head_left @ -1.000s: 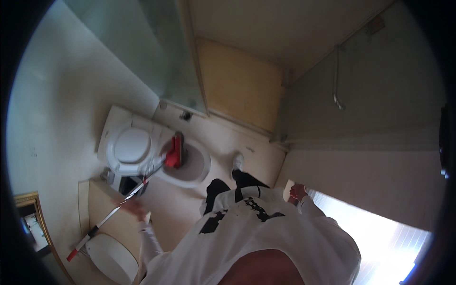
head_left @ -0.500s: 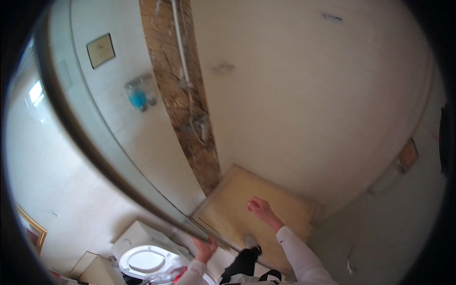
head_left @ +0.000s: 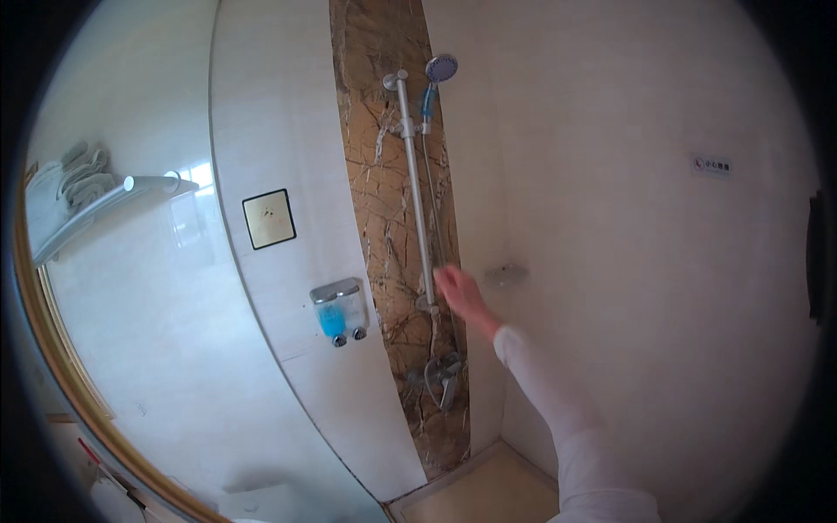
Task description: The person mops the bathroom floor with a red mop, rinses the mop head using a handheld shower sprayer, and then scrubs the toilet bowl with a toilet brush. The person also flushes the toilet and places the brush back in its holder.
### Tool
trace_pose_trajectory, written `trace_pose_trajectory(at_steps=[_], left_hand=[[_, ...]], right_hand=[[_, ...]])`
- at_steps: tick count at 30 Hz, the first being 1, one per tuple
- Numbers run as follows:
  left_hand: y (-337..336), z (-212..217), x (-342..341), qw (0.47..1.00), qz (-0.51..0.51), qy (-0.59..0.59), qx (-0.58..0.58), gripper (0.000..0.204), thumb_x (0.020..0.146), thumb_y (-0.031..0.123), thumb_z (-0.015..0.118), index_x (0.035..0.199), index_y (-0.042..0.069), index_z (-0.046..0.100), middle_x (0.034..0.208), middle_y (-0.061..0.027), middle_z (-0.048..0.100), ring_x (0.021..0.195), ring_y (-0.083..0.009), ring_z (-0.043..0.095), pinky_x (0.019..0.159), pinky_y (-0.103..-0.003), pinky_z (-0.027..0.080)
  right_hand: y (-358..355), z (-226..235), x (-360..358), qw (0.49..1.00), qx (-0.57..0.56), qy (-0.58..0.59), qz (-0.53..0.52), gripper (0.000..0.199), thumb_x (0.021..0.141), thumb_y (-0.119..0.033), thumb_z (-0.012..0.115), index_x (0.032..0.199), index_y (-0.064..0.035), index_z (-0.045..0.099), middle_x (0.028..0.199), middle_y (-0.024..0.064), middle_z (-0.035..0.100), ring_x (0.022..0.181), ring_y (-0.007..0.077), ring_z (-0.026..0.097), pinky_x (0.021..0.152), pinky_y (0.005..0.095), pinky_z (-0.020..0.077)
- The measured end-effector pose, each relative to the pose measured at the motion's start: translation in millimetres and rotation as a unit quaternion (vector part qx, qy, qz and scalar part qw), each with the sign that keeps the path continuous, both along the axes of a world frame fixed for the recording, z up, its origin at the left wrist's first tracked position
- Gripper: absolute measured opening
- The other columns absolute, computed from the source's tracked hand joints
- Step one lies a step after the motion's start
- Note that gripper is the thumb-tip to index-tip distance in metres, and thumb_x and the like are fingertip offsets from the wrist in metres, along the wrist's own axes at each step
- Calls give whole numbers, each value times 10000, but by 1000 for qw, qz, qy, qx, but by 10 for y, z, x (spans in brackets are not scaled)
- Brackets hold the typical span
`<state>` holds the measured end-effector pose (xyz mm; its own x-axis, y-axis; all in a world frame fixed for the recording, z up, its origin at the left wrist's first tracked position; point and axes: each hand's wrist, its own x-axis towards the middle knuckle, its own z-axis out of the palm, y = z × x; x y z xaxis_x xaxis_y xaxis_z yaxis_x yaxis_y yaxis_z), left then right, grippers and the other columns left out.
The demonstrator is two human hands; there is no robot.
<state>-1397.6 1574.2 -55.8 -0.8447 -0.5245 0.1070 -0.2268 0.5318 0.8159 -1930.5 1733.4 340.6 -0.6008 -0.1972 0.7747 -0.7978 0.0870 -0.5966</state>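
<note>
A tall strip of brown veined stone (head_left: 384,174) runs up the shower wall, and the shower rail (head_left: 414,187) stands upright against it, the main thing within reach. The person's right hand (head_left: 465,298), its white sleeve (head_left: 545,392) coming in from the lower right, is up beside the lower end of that rail; the step in hand looks like a reach to the shower fittings. Its fingers appear partly curled, but I cannot tell whether they are clenched, loose or grasping the rail or the thin hose (head_left: 426,166) beside it, nor whether they touch either. The left hand is out of view, so its state cannot be told. Any hold here would call for setting the fingers clearly on one part, as rail and hose run close together. The mixer tap (head_left: 447,383) sits lower on the strip, below the hand; the shower head (head_left: 442,67) hangs at the top.

Of the rest, the broad pale wall (head_left: 645,288) fills the right, and a glossy panel (head_left: 200,331), apparently glass, closes off the left. The yellowish shower floor (head_left: 488,497) shows at the bottom. Farther left are a towel rack (head_left: 105,209) with folded towels (head_left: 85,181), then the soap dispenser (head_left: 331,320) with blue liquid, a square plate (head_left: 270,219), a corner shelf (head_left: 506,275) and a small sign (head_left: 712,166). Nothing visible blocks the arm, though the hand itself covers the fittings behind it.
</note>
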Motion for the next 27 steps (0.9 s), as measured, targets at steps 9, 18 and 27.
trace_pose_trajectory(at_steps=[9,18,27], left_hand=[[366,-250,255,982,178,59,24,234,879,88,551,1098,14,584,1035,-123,594,943,-240,567,860,-383,430],[876,-415,85,905,357,189,136,271,899,73,537,1149,-10,598,1129,-112,615,1018,-198,568,901,-322,434],[927,-193,-173,815,509,229,154,195,807,118,597,949,11,679,893,-90,668,810,-179,608,730,-306,479]], right_hand=[[-233,2383,-1480,975,-114,142,-124,366,876,-382,533,904,-24,599,906,172,621,859,346,589,766,415,458],[-209,3456,-2308,974,-104,66,190,386,878,-396,576,948,-16,578,832,20,579,749,125,531,668,303,442],[-179,4161,-2623,910,-319,154,214,256,874,-263,599,1020,-54,581,853,-9,570,727,102,506,636,290,427]])
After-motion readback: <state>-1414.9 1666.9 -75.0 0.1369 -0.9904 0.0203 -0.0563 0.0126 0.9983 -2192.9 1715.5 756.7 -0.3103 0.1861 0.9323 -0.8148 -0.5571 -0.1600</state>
